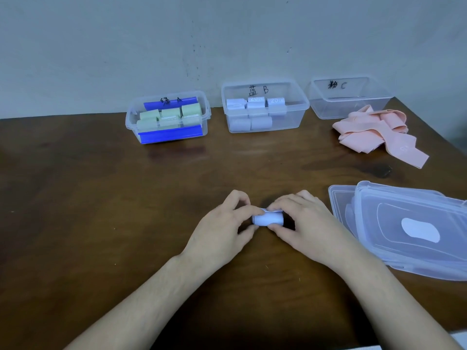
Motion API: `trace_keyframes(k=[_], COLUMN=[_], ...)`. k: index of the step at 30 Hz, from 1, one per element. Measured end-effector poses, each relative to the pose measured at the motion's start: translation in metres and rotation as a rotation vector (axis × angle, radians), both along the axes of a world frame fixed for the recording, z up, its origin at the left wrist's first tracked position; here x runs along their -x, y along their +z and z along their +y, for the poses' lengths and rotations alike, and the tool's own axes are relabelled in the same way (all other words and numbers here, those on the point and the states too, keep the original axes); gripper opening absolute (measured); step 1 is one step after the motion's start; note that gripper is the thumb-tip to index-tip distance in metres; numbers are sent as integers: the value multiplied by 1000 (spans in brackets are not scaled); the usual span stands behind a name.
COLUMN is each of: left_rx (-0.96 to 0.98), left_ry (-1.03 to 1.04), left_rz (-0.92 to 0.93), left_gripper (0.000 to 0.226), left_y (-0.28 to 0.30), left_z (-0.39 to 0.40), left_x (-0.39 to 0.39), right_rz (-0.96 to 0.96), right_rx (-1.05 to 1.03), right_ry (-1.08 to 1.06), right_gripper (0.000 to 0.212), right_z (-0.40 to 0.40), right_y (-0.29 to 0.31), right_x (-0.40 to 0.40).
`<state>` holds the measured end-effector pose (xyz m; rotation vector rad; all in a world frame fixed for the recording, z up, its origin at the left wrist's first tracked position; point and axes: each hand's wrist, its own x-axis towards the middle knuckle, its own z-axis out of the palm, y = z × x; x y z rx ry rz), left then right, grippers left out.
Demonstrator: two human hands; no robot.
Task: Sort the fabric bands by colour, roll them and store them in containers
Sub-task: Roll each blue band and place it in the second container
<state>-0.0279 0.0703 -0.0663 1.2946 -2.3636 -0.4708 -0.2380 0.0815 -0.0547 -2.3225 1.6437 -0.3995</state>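
Observation:
A pale blue fabric band, rolled into a small cylinder (267, 219), lies on the table between my hands. My left hand (222, 228) pinches its left end and my right hand (303, 223) pinches its right end and loose flap. At the back stand three clear containers: box A (130, 122) with several green rolls, box B (300, 109) with several pale blue rolls, and box C (318, 97) with no bands in it. A heap of loose pink bands (374, 132) lies in front of box C.
Stacked clear plastic lids (409, 228) lie at the right, close to my right hand. The brown wooden table (101, 198) meets a grey wall behind the boxes. The table's right edge runs diagonally past the pink heap.

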Motion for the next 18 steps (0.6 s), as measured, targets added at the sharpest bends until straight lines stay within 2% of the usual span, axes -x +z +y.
trace_keyframes(k=[4, 7, 9, 11, 14, 16, 18], left_rx=[2, -96, -292, -565, -915, -1065, -1121], left_ry=[-5, 41, 115, 192, 188, 138, 120], left_rz=[78, 264, 474, 710, 997, 1137, 1193], left_gripper=[27, 34, 44, 49, 39, 33, 31], left_y=[-1, 8, 16, 22, 26, 29, 30], left_z=[-2, -4, -4, -3, 3, 8, 10], left_x=[-1, -4, -6, -5, -4, -7, -11], right_rz=[-89, -282, -462, -623, -845, -956, -985], right_rx=[-27, -66, -96, -136, -173, -198, -216], right_ry=[-62, -167, -225, -266, -312, -348, -374], right_gripper=[23, 19, 19, 17, 15, 15, 17], right_z=[6, 12, 16, 19, 26, 30, 33], right_y=[2, 8, 12, 16, 17, 17, 15], right_x=[-6, -12, -17, -26, -39, -49, -56])
